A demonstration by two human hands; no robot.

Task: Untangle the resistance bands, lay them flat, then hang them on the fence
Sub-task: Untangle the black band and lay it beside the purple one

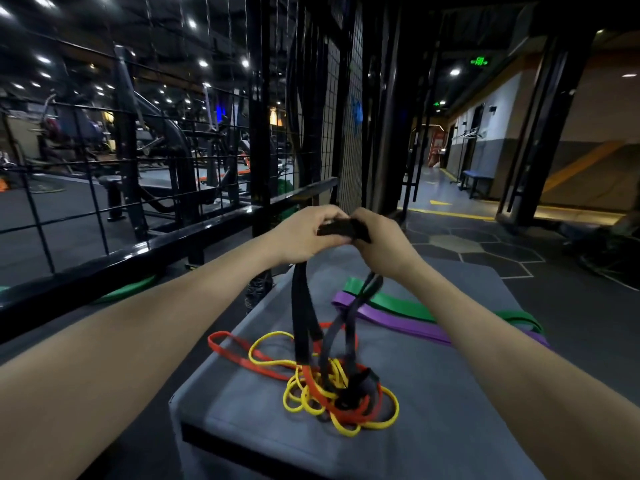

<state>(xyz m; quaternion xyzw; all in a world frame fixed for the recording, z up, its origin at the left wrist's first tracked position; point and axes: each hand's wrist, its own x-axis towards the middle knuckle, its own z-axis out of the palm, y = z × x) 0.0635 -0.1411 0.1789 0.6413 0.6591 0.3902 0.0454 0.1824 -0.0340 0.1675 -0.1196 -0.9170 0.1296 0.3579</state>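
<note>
My left hand (304, 233) and my right hand (384, 240) meet above a grey padded box (450, 410), both gripping the top of a black band (301, 317). Its strands hang down into a knotted heap on the box, where a yellow band (266, 341) and a red band (228, 344) are wound together with it. A purple band (398, 320) and a green band (398, 299) lie flat side by side on the box's far right part. The black wire fence (86, 168) runs along the left.
A low black rail (156, 240) borders the fence at the box's left. Another green band (128, 289) lies on the floor under it. Gym machines stand behind the fence. A tall mesh panel (349, 133) rises ahead, and a tiled walkway (485, 247) leads off to the right.
</note>
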